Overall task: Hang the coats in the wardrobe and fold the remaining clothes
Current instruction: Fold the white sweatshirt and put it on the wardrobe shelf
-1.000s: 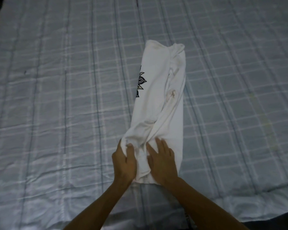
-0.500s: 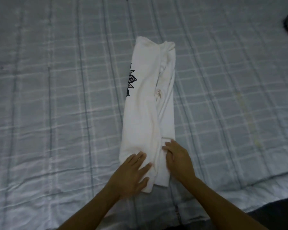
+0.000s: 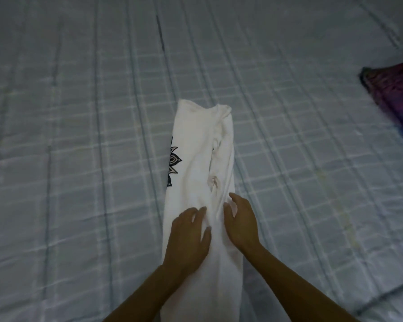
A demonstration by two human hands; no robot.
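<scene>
A white shirt with a black print on its left edge lies folded into a long narrow strip on the bed, running away from me. My left hand rests flat on the strip's near half, fingers spread. Just to the right, my right hand lies on the same cloth with its fingers curved and apart. Neither hand grips the fabric. The strip's near end runs down between my forearms to the bottom edge of the view.
The bed is covered by a grey-blue checked sheet with some creases. A purple and blue cloth item lies at the right edge. The bed's near edge shows at the bottom right corner.
Both hands slid up the shirt from its near end toward its middle, smoothing it flat. The view shifted, bringing the purple item further into sight at right.
</scene>
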